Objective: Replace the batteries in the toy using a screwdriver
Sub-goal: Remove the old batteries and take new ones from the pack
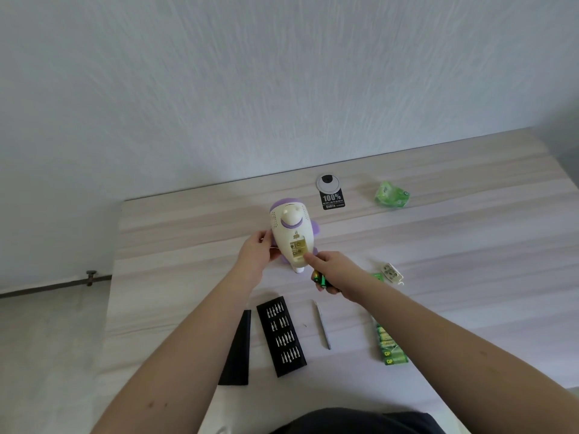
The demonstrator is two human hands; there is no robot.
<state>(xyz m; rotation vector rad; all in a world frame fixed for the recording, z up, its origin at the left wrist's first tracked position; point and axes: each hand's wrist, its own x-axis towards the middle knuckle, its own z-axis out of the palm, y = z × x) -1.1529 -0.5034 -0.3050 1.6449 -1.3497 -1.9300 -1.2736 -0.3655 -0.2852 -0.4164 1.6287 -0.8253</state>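
A cream and purple toy lies on its front on the pale wooden table, its open battery compartment facing up with batteries inside. My left hand grips the toy's left side. My right hand presses its index finger at the compartment's lower right corner and holds two green batteries in its curled fingers. The compartment cover lies on the table to the right. A thin grey screwdriver rests in front of me. A green pack of batteries sits partly under my right forearm.
A black tray of screwdriver bits and its black lid lie near the front. A crumpled green wrapper, a round grey cable grommet and a black label sit by the wall. The table's left edge drops to the floor.
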